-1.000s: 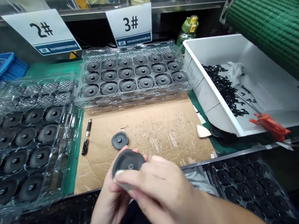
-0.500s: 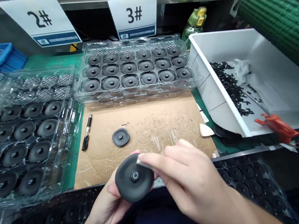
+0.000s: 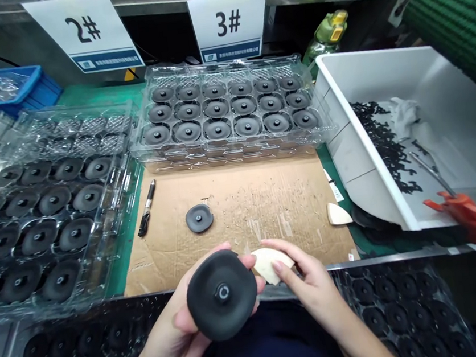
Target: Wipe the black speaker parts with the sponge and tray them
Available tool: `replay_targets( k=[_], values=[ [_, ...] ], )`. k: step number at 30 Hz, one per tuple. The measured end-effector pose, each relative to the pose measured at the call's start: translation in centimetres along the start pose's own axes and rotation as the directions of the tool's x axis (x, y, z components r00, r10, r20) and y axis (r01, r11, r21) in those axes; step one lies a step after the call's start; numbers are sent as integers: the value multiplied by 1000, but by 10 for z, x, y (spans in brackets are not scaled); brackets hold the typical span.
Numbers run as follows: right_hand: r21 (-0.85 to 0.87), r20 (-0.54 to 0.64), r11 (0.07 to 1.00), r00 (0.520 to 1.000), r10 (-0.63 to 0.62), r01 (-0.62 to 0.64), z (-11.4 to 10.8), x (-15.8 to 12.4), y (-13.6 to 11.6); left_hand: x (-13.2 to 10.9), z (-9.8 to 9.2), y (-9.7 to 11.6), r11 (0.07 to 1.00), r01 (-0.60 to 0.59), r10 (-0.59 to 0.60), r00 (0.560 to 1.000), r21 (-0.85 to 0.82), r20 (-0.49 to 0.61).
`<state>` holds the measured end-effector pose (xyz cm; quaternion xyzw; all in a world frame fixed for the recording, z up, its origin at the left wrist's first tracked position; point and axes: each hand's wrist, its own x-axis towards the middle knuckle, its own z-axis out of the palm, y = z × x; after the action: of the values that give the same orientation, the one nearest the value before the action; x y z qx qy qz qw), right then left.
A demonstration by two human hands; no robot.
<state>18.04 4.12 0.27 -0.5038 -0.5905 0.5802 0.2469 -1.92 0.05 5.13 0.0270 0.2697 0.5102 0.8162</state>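
Observation:
My left hand [image 3: 174, 335] is closed around a black rounded disc [image 3: 220, 295] with a small hub in its middle, face turned up toward me. My right hand [image 3: 305, 282] pinches a small cream wedge-shaped scraper [image 3: 269, 262] against the disc's right edge. Both hands hover over the near edge of a scratched cardboard mat [image 3: 258, 205]. A second, smaller-looking black disc [image 3: 199, 218] lies alone on the mat, just beyond my hands.
A clear tray of black discs [image 3: 230, 110] stands behind the mat under a "3#" sign; another such tray [image 3: 43, 206] lies at left. A black pen [image 3: 147, 207], a spare cream wedge [image 3: 337, 215], a white bin [image 3: 408, 125] with black scraps and orange-handled cutters [image 3: 465, 213] are nearby.
The disc has been turned to face me. My right hand slid off it to its right edge, so the cream scraper now shows.

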Motion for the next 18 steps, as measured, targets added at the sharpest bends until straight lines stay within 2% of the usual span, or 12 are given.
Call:
replay_targets(
  k=[2,4,6,7,9,10,11,12,15,16,17,18],
  values=[
    [-38,-21,999,999,-31,30,-3,-1,-5,1,2,0,1000,3,-3,1000,8,15],
    [-73,-75,994,993,-87,81,-9,-2,-20,1,4,-1,1000,1,-2,1000,17,24],
    [-137,-133,968,965,-226,208,-14,-5,-44,1,5,-3,1000,2,-3,1000,23,26],
    [-186,-148,929,926,-348,320,-15,-6,-57,1,5,-5,1000,0,0,1000,30,23],
    [-294,-88,767,783,-616,571,-12,-6,-78,1,4,-8,999,-8,7,1000,42,7],
    [-328,-22,673,707,-707,663,-9,-4,-85,0,3,-10,999,-17,17,1000,50,-11],
    [-350,49,613,667,-743,709,-6,-1,-90,0,2,-11,998,-29,32,999,62,-39],
    [-371,117,601,677,-726,708,-4,1,-92,0,0,-11,996,-45,51,996,77,-71],
    [-473,253,673,819,-514,569,-3,9,-92,1,-4,-11,989,-89,106,983,121,-150],
    [-497,275,667,830,-485,555,-3,11,-91,1,-4,-11,988,-97,116,981,121,-155],
    [-499,280,644,811,-513,580,-2,11,-91,2,-4,-11,987,-110,126,983,116,-137],
    [-486,258,612,771,-582,624,1,11,-91,4,-4,-10,985,-125,137,985,116,-104]
  ],
)
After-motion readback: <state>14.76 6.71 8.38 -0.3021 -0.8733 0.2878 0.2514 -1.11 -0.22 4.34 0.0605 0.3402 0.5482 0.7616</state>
